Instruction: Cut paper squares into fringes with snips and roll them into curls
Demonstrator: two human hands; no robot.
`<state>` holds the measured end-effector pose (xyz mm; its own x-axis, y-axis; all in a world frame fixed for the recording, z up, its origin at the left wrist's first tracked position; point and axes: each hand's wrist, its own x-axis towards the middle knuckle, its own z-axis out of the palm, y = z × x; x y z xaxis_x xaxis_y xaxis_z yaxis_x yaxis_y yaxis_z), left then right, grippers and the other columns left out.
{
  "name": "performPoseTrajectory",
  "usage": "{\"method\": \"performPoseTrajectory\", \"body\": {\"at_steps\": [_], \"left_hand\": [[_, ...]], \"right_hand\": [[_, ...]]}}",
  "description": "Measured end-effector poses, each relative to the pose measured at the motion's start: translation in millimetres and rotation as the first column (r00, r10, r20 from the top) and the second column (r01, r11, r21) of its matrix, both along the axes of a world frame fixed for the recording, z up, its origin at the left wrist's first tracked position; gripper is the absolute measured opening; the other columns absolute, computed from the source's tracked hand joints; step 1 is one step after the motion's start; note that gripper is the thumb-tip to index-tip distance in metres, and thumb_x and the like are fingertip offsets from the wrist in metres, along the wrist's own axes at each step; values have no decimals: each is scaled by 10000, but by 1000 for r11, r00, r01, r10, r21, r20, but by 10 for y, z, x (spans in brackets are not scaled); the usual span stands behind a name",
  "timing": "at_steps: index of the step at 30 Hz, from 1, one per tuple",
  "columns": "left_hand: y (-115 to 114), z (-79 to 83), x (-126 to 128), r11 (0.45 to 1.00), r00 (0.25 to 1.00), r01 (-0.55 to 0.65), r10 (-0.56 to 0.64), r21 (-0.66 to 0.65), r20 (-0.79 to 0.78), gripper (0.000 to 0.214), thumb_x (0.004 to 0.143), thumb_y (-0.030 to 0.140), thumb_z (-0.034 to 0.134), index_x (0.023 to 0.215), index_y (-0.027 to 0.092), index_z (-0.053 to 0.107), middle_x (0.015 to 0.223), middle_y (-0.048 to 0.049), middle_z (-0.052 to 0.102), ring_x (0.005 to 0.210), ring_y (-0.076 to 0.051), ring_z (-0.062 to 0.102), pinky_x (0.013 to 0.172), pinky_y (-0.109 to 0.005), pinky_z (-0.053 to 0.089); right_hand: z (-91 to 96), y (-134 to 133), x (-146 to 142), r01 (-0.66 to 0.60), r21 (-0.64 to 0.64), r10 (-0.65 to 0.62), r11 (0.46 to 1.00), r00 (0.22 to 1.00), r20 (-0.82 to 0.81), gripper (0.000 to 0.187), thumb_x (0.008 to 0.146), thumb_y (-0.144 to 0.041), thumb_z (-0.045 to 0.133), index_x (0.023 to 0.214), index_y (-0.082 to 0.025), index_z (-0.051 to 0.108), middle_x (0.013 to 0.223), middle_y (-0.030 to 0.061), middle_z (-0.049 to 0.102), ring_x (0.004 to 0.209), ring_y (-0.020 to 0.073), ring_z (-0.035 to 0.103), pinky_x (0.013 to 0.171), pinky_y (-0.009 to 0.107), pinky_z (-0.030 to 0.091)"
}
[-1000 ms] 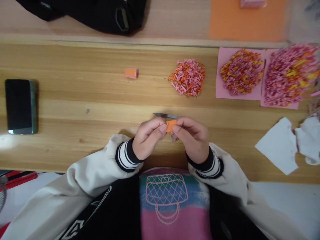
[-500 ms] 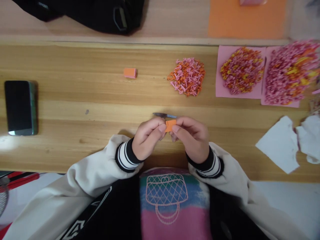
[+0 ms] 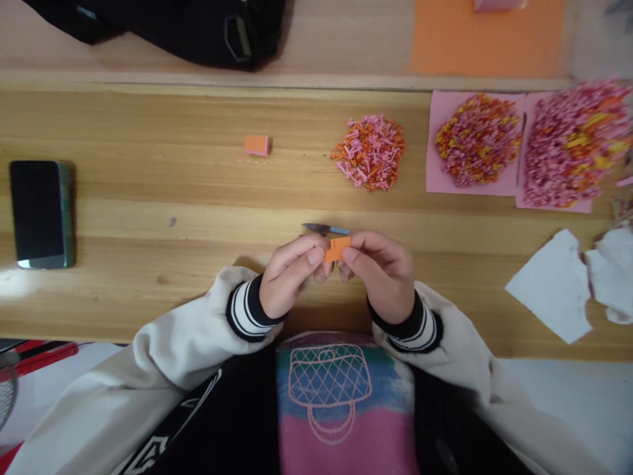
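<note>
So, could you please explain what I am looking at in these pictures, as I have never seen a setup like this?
Of course. There is no machine here: a person works with two bare hands. One camera, worn on the head, looks forward and down, so you see roughly what the wearer sees.

The left hand and the right hand pinch a small orange piece between them; I cannot tell its material.

On the wooden table, just beyond the hands, lies a small knife. Farther back are an orange-and-pink block and a loose pile of tiny bits. To the right are two more piles on pink sheets and some white paper; far left, a phone.
</note>
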<state>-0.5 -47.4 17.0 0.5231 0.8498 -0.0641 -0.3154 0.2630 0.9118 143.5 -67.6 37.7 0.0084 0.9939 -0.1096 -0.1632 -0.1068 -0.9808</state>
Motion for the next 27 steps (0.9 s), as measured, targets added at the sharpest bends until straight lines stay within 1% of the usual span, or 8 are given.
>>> {"method": "performPoseTrajectory", "body": {"at_steps": [3, 7, 13, 17, 21, 25, 27], "left_hand": [[-2, 1, -6, 1000, 1000, 9, -9, 13, -3, 281, 931, 329, 466, 708, 174, 539, 610, 16, 455, 593, -109, 422, 572, -259, 330], [1, -2, -10, 999, 999, 18, -17, 36, -29, 285, 934, 324, 466, 703, 172, 531, 610, 17, 461, 583, -102, 421, 555, -253, 329], [15, 21, 7, 998, 997, -10, 15, 62, -71, 304, 920, 340, 496, 667, 170, 506, 571, 22, 439, 535, -92, 406, 513, -238, 328], [18, 21, 15, 996, 998, -23, 28, 88, -64, 296, 922, 305, 499, 659, 171, 497, 566, 26, 434, 525, -83, 399, 505, -231, 324], [9, -6, 2, 995, 999, -24, 27, 92, -41, 283, 925, 298, 494, 671, 173, 509, 577, 25, 435, 543, -88, 409, 520, -238, 325], [1, -15, -7, 998, 999, -8, 6, 65, 33, 291, 938, 354, 453, 736, 172, 557, 604, 11, 468, 579, -106, 434, 552, -255, 344], [1, -12, -6, 998, 998, 15, -19, 59, 68, 291, 941, 354, 452, 746, 167, 562, 607, 13, 469, 581, -101, 441, 561, -252, 353]], "right_hand": [[10, 0, -2, -12, 6, 12, 1000, 1000, -20, 203, 816, -170, 548, 614, -185, 545, 532, -39, 540, 468, 74, 472, 466, 217, 389], [3, 0, 4, -24, 4, 23, 1000, 1000, 11, 216, 820, -199, 548, 604, -186, 540, 533, -32, 527, 476, 82, 467, 464, 226, 386], [-11, 7, 8, -29, 12, 28, 1000, 998, 64, 224, 822, -228, 545, 602, -188, 536, 530, -32, 495, 486, 89, 447, 463, 236, 364], [-8, 3, 8, -38, 16, 36, 999, 997, 73, 225, 825, -217, 539, 601, -188, 535, 538, -31, 493, 493, 90, 443, 467, 240, 359], [-3, -1, 7, -34, 22, 33, 999, 998, 44, 216, 822, -190, 544, 606, -184, 545, 536, -36, 496, 492, 85, 446, 471, 236, 363], [9, 6, -2, -34, 24, 35, 999, 998, -45, 210, 824, -158, 540, 616, -182, 553, 535, -42, 537, 468, 69, 456, 464, 216, 380], [12, 10, -5, -33, 27, 35, 999, 997, -71, 207, 820, -147, 540, 617, -179, 559, 541, -40, 554, 467, 64, 476, 470, 208, 400]]}}
